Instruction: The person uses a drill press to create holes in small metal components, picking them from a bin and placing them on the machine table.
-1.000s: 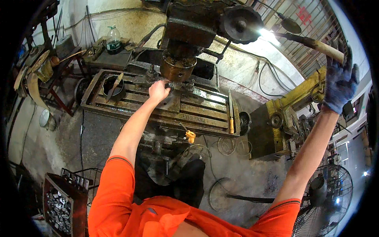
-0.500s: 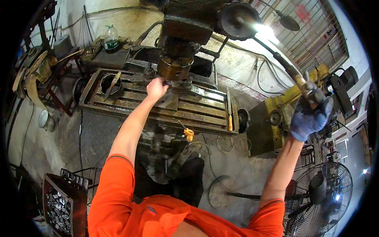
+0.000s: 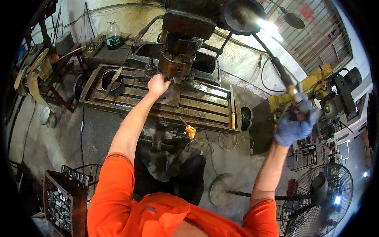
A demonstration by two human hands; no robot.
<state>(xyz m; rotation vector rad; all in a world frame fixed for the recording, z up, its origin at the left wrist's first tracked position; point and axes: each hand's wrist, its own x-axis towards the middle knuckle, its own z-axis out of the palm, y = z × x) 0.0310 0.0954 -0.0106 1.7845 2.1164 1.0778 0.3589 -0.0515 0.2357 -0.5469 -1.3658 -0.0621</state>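
The room is a cluttered workshop with a stained wall behind the slotted worktable (image 3: 201,108), which I take as datum for all positions. From my remote station I find the two hands well apart. The bare left hand (image 3: 158,85) is curled above the middle of the worktable, just in front of the round spindle head (image 3: 177,65); I cannot tell whether it grips anything. The gloved right hand (image 3: 294,124), right of the worktable, is wrapped round the end of a long lever (image 3: 278,67), which rises toward a dark wheel (image 3: 241,17) above the worktable's rear. In my judgement the pull should be steady and kept in the lever's own arc, with the grip full and the bare fingers clear of the spindle head. On the worktable I note a pot (image 3: 116,90) with a brush (image 3: 114,79) at its left end and a wooden-handled file (image 3: 233,118) at its right. A fan (image 3: 321,197) stands to the right of it; a bin of metal pieces (image 3: 59,209) lies front-left. Against the frame one second earlier, I record the lever swung down and the right hand lower and nearer the worktable; the left hand is at nearly the same spot.
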